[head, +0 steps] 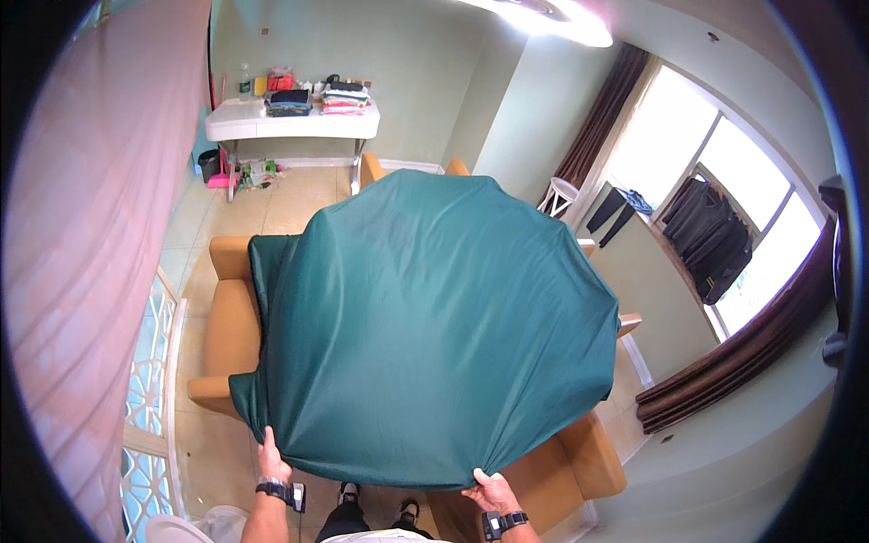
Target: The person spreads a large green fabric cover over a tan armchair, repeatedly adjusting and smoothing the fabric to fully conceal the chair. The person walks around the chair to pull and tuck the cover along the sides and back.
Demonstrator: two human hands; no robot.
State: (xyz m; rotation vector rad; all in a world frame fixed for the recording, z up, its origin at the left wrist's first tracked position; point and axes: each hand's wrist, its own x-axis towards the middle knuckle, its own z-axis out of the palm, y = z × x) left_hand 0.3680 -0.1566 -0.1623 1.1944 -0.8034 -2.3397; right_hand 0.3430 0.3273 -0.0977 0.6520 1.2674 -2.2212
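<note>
A large dark green cloth (434, 305) is spread over a broad piece of furniture hidden beneath it, with folds running towards its near edge. My left hand (274, 461) grips the cloth's edge at the lower left, thumb on top. At the lower right, my right hand (485, 485) pinches the near edge, and creases fan out from that grip. Tan upholstered chairs (231, 319) stand around the covered shape, one of them partly under the cloth on the left. Another tan chair (577, 468) is beside my right hand.
Folded clothes (345, 100) and a bottle lie on a white desk (292, 127) at the back. A pink curtain (88, 237) and a white lattice partition (151, 380) border the left. A white stool (561, 193) and hanging dark clothes (706, 231) are near the window.
</note>
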